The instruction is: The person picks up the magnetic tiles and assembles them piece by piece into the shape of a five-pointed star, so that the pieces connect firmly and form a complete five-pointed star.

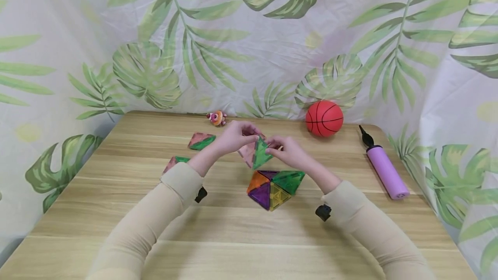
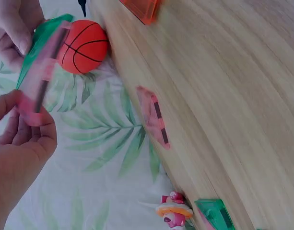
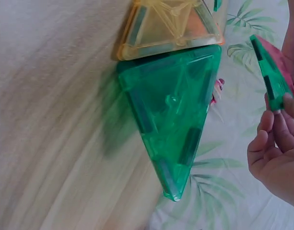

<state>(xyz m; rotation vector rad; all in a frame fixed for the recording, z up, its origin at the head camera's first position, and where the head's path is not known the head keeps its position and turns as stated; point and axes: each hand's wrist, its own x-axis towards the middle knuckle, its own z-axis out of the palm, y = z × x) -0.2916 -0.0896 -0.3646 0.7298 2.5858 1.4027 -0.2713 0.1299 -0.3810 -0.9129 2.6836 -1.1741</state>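
Note:
Above the table, my left hand (image 1: 238, 136) pinches a translucent pink magnetic tile (image 2: 47, 72) between thumb and fingers. My right hand (image 1: 289, 152) pinches a green triangular magnetic tile (image 1: 260, 154), which lies edge to edge against the pink one. Just below the hands sits a cluster of magnetic tiles on the wood. It has an orange tile (image 1: 256, 181), a purple tile (image 1: 260, 194), a yellow tile (image 1: 279, 196) and a long green triangle (image 3: 173, 110) reaching out to the right. Another purple tile is partly visible at its back.
Left of the hands lie two pink-and-green tile pairs, one farther back (image 1: 201, 141) and one nearer (image 1: 177, 163), partly behind my left sleeve. A loose pink tile (image 2: 154, 117) rests near the back edge. Around them are a small figurine (image 1: 217, 118), a red ball (image 1: 324, 118) and a purple hand pump (image 1: 387, 172).

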